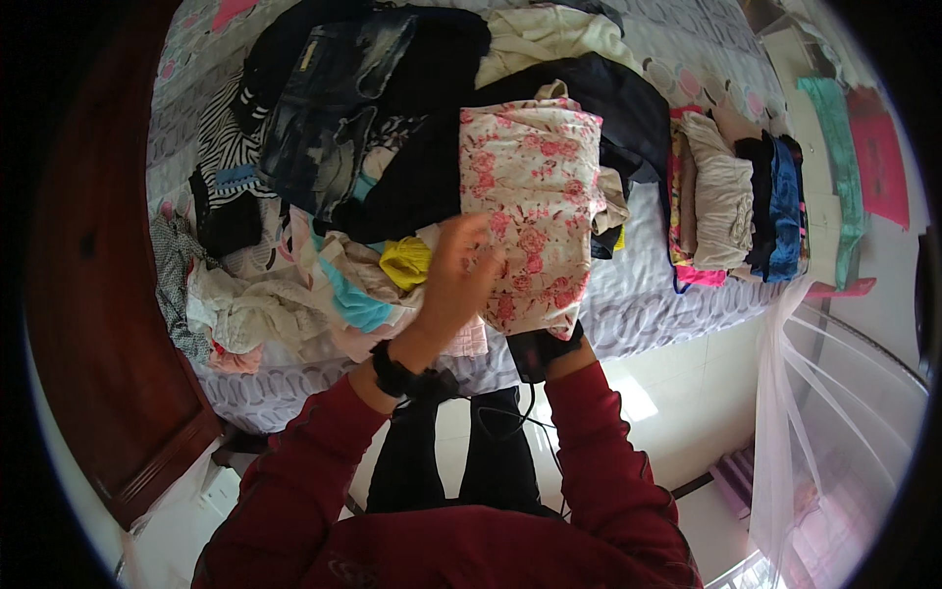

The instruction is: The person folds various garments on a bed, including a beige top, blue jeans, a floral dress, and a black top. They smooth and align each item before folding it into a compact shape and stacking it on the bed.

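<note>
A white garment with pink roses (pixel 531 213), folded into a long rectangle, spreads out before me over the clothes on the bed. My left hand (pixel 462 276) is at its left edge, blurred by motion, with the fingers apart; whether they touch the cloth is unclear. The garment's near end covers my right hand, so only the right wrist (pixel 575 361) shows, with a black strap and device (pixel 531 358) on it. Just left of my left hand lies a crumpled yellow cloth (pixel 405 263), beside a turquoise cloth (pixel 357 298).
Ripped dark jeans (pixel 324 110), black clothing (pixel 430 158) and a cream knit (pixel 552 37) form a loose heap. A white lacy garment (pixel 250 305) lies near left. Folded clothes stand in a row (pixel 721 199) at right. Brown wooden bed board (pixel 110 258) at left; sheer netting (pixel 784 368) at right.
</note>
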Demonstrator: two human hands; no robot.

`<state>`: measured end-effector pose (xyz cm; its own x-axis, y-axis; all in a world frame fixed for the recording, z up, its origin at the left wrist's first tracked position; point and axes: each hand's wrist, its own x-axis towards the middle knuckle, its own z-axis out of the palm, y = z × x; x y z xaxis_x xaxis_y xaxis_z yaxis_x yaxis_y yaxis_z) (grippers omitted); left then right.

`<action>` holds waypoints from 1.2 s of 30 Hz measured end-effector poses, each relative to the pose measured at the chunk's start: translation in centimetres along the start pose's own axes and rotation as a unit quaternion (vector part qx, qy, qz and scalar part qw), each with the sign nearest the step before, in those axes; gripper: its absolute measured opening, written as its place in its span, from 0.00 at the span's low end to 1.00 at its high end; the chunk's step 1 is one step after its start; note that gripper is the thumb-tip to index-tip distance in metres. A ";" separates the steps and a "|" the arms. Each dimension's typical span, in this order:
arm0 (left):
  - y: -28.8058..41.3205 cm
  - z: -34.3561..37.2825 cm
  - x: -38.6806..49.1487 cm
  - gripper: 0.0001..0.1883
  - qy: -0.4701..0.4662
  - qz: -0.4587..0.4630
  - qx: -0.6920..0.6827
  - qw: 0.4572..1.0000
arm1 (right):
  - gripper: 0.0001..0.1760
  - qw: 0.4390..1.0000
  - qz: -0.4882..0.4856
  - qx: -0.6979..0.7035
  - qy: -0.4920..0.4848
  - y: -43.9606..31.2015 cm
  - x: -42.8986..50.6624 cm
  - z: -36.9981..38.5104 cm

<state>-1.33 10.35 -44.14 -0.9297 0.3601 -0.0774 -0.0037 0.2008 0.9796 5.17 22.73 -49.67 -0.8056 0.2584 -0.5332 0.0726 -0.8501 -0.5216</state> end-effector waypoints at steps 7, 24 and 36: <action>-3.5 -2.4 1.0 0.23 -0.041 -0.254 -0.289 0.922 | 0.38 0.996 0.073 0.011 -0.047 -1.6 1.4 1.0; -3.9 0.7 1.6 0.22 0.031 -0.295 -0.200 0.934 | 0.23 0.968 0.078 -0.230 -0.062 -7.2 4.8 -2.7; -3.7 1.4 0.3 0.26 -0.050 -0.243 -0.250 0.936 | 0.17 0.969 -0.028 -0.234 -0.068 -8.3 4.3 -2.7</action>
<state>-1.05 10.96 -48.09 -0.7352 0.4250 -0.5280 -0.6116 -0.0803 0.7870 2.69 32.10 -49.46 -0.8838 0.2080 -0.4191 0.2601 -0.5263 -0.8096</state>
